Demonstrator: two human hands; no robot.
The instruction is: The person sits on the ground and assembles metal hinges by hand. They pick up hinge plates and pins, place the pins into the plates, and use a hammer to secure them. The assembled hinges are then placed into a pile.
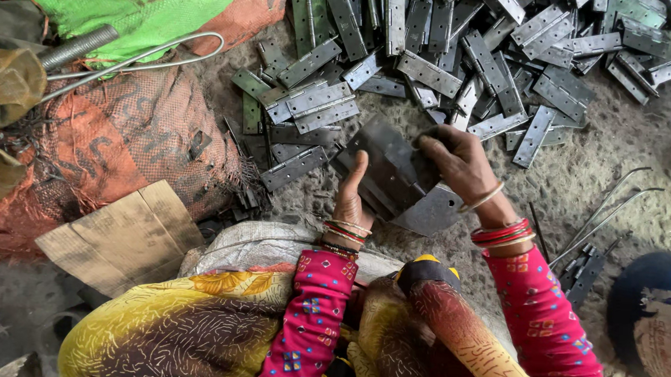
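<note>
Far left, you've got a green mesh sack (117,5) up top with a threaded metal rod (78,45) lying on it, and a bent wire (141,56) looping over the orange mesh sack (126,142) below. A torn piece of cardboard (122,236) sits just under that sack, near your left knee.

Your left hand (350,200) is pressed against the left edge of the stack of metal hinge plates (389,172) — thumb pointing up along the side, the rest of the fingers tucked behind or under the plates, so you can't really tell how they're set. Red and gold bangles sit on that wrist.

The stack itself is held just above your lap, tilted, right between your two hands, with a lighter grey plate (433,208) sticking out at the bottom right of it.

Your right hand (461,164) is clamped over the top right of the stack, fingers curled together and bent down over the upper edge — gripping it, not spread.

Behind your hands there's a big loose pile of hinges (447,58) scattered across the gritty ground (616,148), running all the way to the top right. To the right of your right arm, a few thin metal pins (606,212) lie on the ground, with a couple of dark hinges (584,271) just below them.
</note>
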